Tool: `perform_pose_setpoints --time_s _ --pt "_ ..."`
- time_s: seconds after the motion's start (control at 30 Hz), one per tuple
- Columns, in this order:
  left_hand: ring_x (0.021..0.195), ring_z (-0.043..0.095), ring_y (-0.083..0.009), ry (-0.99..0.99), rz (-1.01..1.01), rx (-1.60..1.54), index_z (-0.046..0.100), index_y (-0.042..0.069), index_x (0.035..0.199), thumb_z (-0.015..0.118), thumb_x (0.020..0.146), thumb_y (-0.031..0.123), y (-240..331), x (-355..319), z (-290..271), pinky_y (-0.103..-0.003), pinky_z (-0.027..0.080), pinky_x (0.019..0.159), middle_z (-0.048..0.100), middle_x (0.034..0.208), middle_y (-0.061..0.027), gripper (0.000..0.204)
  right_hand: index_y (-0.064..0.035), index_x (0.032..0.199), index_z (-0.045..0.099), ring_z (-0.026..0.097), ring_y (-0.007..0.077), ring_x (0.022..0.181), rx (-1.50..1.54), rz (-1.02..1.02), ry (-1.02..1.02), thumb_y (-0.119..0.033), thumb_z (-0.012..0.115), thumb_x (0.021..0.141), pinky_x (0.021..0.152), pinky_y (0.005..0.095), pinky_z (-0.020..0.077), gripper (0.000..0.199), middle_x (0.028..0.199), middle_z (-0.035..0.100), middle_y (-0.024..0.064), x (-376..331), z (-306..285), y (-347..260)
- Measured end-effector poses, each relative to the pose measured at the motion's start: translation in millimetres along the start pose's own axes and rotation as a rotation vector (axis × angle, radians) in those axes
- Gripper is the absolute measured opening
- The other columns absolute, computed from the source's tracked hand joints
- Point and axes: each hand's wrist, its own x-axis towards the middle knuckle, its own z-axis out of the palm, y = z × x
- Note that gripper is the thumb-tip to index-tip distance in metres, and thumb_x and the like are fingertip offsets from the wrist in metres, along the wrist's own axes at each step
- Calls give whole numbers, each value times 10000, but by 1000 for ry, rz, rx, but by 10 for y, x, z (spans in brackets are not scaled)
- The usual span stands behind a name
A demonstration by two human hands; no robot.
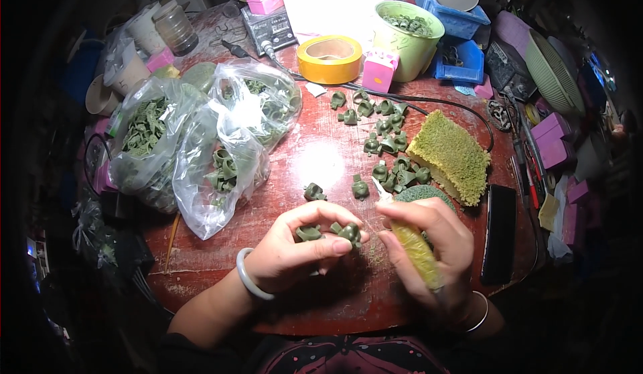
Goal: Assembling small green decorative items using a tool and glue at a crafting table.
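In my left hand [284, 253], closed at the fingertips, are two small dark green wax-like pieces. One green piece [348, 232] is pinched by thumb and fingers; the other green piece [308, 232] sits against the palm side. My right hand [445, 243] grips a pen-like tool [416, 253] with a yellow wrapped handle. Its pale tip points up and left, apart from the held pieces. Beyond the hands lie two loose green pieces [360, 188], and several more form a cluster [402, 173] to the right. A round green pad [422, 193] is partly hidden behind my right hand.
Clear plastic bags [231, 206] of green pieces fill the table's left. A yellow-green sponge [452, 156] and a black phone [499, 233] lie right. Farther back are a yellow tape roll [328, 72], a pale green bucket [385, 39], and black cables [462, 100].
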Motion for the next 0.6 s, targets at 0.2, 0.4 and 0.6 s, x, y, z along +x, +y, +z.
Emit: perform_pose_setpoints --time_s 0.2,0.4,0.6 --pt "598 507 -86 44 4 -10 550 8 1194 681 871 44 27 8 54 -208 402 531 621 893 -72 351 9 1031 689 588 192 647 244 0 -107 -158 696 905 590 294 465 209 837 696 112 -25 -131 15" --pt "582 491 -87 63 -1 6 550 2 1195 680 870 39 16 12 63 -207 392 526 583 816 -45 351 9 994 691 583 209 638 171 -6 -83 -126 714 879 584 305 452 179 844 691 110 -18 -105 31" --pt "622 533 -77 43 -20 75 567 -3 1165 681 872 32 3 10 36 -206 413 545 609 851 -45 316 24 1013 675 618 187 721 165 10 -206 -169 673 920 657 287 474 214 860 686 134 -18 -83 -3"
